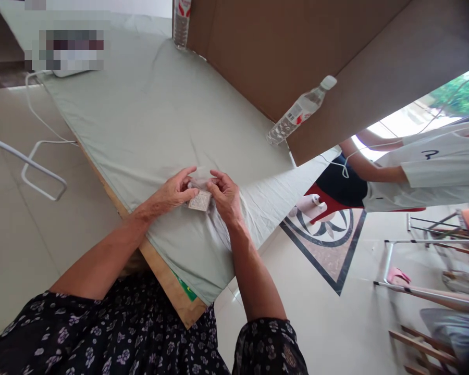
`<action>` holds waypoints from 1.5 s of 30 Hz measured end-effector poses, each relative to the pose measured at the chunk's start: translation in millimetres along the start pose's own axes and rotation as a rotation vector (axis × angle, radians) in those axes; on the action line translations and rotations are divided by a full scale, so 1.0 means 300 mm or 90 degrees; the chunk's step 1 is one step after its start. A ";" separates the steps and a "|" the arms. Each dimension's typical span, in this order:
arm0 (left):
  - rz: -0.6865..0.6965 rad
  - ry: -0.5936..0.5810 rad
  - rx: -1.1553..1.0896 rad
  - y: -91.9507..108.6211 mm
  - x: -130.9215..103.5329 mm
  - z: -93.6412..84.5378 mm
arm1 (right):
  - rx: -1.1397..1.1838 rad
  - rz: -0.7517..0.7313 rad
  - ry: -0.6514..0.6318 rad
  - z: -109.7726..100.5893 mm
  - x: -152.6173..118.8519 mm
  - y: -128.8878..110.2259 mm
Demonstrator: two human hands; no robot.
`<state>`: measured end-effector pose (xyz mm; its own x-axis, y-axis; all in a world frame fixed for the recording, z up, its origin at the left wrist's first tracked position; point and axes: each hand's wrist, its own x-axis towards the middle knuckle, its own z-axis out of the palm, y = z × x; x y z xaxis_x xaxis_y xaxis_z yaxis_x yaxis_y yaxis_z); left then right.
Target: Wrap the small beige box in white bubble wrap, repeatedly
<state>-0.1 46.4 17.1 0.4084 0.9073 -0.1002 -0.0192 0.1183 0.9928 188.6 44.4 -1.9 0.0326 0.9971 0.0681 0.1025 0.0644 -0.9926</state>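
Note:
Near the table corner, a small pale patterned block or box (199, 200) sits in thin clear plastic wrap, low between my two hands. My left hand (179, 188) has its thumb and fingers closed on the block's upper left side and its wrap. On the other side, my right hand (224, 194) pinches the clear wrap between thumb and forefinger, just right of the block. The fingertips of both hands point toward each other, a small gap apart. Fine print on the block is too small to read.
A pale green cloth covers the table (140, 120). Large brown cardboard panels (258, 57) stand at its far right, with a clear bottle (300, 112) leaning there and another bottle (181, 26) behind. A person in a white shirt (433, 166) sits at right. White cables hang at left.

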 end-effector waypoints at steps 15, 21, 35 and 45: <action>0.026 0.019 0.008 -0.018 0.010 0.000 | -0.072 0.010 -0.078 0.012 0.025 -0.092; 0.065 0.038 0.081 -0.022 0.012 -0.003 | -0.025 0.002 -0.049 0.032 0.027 -0.092; 0.140 0.100 0.217 -0.034 0.011 0.014 | -0.432 -0.253 -0.028 -0.002 -0.114 -0.092; 0.136 0.155 0.161 -0.043 0.016 0.013 | -0.655 -0.323 -0.033 0.023 -0.180 -0.015</action>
<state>5.8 47.7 4.2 0.1904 0.9735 0.1269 0.1577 -0.1579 0.9748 179.6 -9.4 -1.9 -0.2835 0.8676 0.4085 0.8567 0.4205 -0.2987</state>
